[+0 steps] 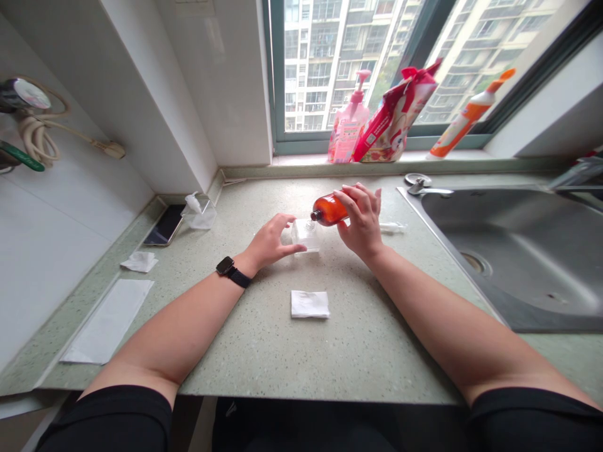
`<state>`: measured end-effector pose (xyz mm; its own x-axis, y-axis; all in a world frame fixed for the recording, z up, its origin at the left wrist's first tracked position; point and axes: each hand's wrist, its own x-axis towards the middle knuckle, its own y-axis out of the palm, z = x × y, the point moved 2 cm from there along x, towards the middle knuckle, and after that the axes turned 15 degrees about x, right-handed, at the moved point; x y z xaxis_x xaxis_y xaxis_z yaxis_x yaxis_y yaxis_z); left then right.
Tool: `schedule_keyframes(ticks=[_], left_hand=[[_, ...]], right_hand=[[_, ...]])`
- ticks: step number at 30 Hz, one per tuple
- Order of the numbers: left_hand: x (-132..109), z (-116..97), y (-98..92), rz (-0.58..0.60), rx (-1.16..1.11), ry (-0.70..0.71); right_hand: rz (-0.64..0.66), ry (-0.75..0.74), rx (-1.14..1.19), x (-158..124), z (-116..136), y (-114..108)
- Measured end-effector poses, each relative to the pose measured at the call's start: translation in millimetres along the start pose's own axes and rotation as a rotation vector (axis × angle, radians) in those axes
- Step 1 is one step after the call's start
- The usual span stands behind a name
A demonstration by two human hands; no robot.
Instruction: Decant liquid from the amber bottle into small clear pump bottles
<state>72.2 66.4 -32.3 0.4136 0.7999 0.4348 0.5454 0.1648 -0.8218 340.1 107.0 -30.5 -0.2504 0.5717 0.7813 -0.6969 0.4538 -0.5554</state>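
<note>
My right hand [362,220] is wrapped round an amber bottle [328,210], tipped on its side with its dark neck pointing left and down over a small clear square container [307,234] on the green countertop [264,339]. My left hand [271,240], with a black watch at the wrist, rests against the left side of that container, fingers curled round it. A clear syringe-like tube [393,227] lies just right of my right hand.
A folded white tissue [309,304] lies near the front. A phone [164,225], a clear pump cap [200,212] and more tissues [139,261] sit at left. The steel sink [518,251] is at right. Pink pump bottle [347,122], red pouch [394,116] and orange-capped bottle [466,116] stand on the sill.
</note>
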Motion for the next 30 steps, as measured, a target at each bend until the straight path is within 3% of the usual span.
schedule_keyframes(ticks=[12,30], left_hand=[[-0.5,1.9,1.1,-0.008,0.012,0.015],[-0.1,2.1,1.5,-0.011,0.03,0.028]], right_hand=[[-0.049,-0.072,0.001,-1.0,0.9,0.5],[-0.023,-0.046,-0.005,-1.1,-2.2,1.5]])
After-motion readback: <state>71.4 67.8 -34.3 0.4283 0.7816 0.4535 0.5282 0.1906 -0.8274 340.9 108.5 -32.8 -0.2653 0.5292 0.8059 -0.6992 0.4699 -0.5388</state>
